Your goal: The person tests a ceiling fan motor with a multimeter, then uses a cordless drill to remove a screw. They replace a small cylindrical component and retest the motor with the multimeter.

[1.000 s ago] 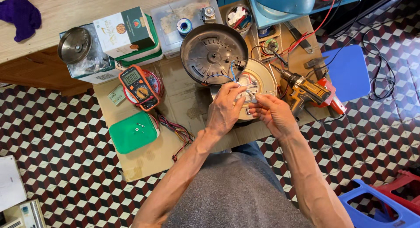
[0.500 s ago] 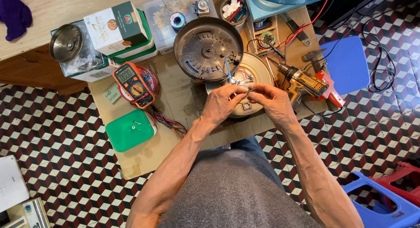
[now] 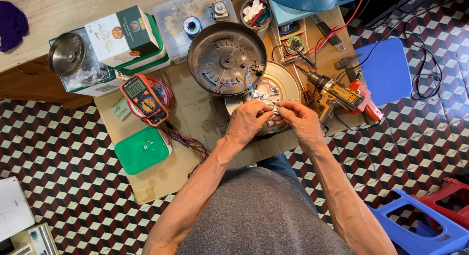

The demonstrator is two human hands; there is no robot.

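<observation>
Both hands meet over the round cream-coloured appliance base (image 3: pixel 286 81): left hand (image 3: pixel 251 120) and right hand (image 3: pixel 302 119) pinch a tiny silvery metal part (image 3: pixel 276 110) between fingertips. It looks light, stiff and easy to fumble (thin wires nearby), so I'd grip its edges.

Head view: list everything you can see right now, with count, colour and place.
Round appliance base: one, tan, table centre, under both hands.
Dark round pan: one, brown-black, behind the base.
Multimeter: one, orange and black, left of the pan.
Green box: one, table front left.
Cordless drill: one, yellow and black, right of the base.
Blue stool: one, far right.
Left hand: one, pinching a small metal part.
Right hand: one, grip on the same part.
</observation>
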